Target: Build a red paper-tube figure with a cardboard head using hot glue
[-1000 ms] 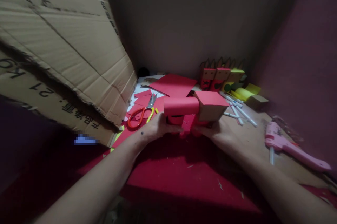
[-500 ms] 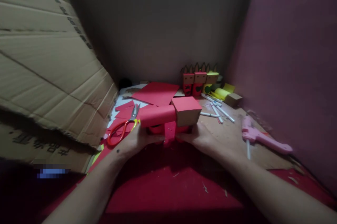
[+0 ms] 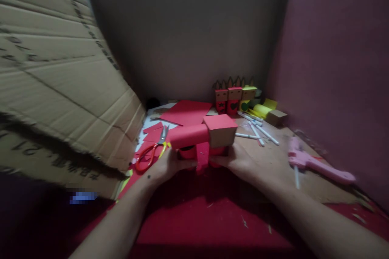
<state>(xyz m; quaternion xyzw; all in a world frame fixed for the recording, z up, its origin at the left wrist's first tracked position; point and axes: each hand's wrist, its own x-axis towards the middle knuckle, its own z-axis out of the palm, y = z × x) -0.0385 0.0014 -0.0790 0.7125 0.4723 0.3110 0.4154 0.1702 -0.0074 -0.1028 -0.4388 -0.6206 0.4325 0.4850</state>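
Observation:
Between my hands is a red paper craft figure [image 3: 190,135], with a horizontal red tube joined to a cardboard box block [image 3: 223,134] whose top is red. Red rounded parts show beneath the tube and the block. My left hand [image 3: 170,163] has its fingers closed around the red part on the left, below the tube. Around the red part under the block, my right hand [image 3: 235,161] is likewise closed. Some fingertips are hidden behind these parts. Orange-handled scissors [image 3: 144,162] lie just left of my left hand.
Behind stand several finished box-headed figures [image 3: 233,101], with a yellow figure [image 3: 263,110] lying beside them. Several white markers [image 3: 267,135] and a pink glue gun [image 3: 319,165] lie on the cardboard at right. Red paper [image 3: 188,112] lies at the back; a large cardboard sheet [image 3: 60,72] leans on the left.
The camera view has turned slightly left, so everything appears shifted to the right and a bit lower. Both hands keep the same hold on the paper figure.

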